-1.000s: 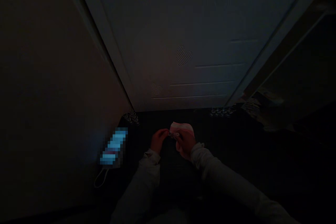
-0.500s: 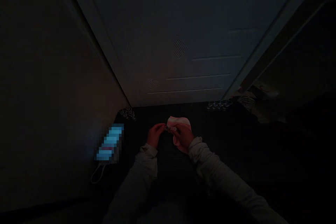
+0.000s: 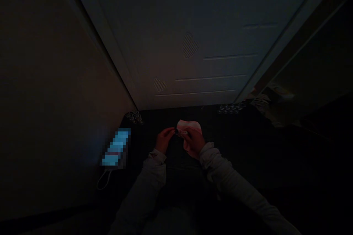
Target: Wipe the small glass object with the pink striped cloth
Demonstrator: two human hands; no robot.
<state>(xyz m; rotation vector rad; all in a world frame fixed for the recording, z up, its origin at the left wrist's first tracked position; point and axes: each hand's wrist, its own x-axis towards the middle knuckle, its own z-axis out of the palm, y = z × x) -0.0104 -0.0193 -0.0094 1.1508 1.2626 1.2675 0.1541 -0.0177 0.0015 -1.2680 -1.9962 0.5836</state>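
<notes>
The picture is very dark. My left hand (image 3: 164, 139) is closed in a pinch, its fingertips at the left end of a small, thin, pale item (image 3: 182, 132). From the other side my right hand (image 3: 195, 141) pinches the same item between thumb and fingers. Its kind is too small and dim to make out. A pink cloth with a paler band (image 3: 190, 124) lies on the dark surface behind and under my right hand, which hides much of it. Whether the right fingers also grip the cloth, I cannot tell.
A lit, blurred-out screen (image 3: 116, 147) with a white cord (image 3: 103, 181) is at left. Clusters of small round shiny things stand at the back left (image 3: 134, 117) and back right (image 3: 231, 109). Behind rises a pale door (image 3: 165, 51) with heart patterns; dim clutter (image 3: 264, 102) is at right.
The view has shifted slightly. Both hands keep their pinch close together; the right fingers have turned a little, and more of the small pale item shows. The cloth lies as before.
</notes>
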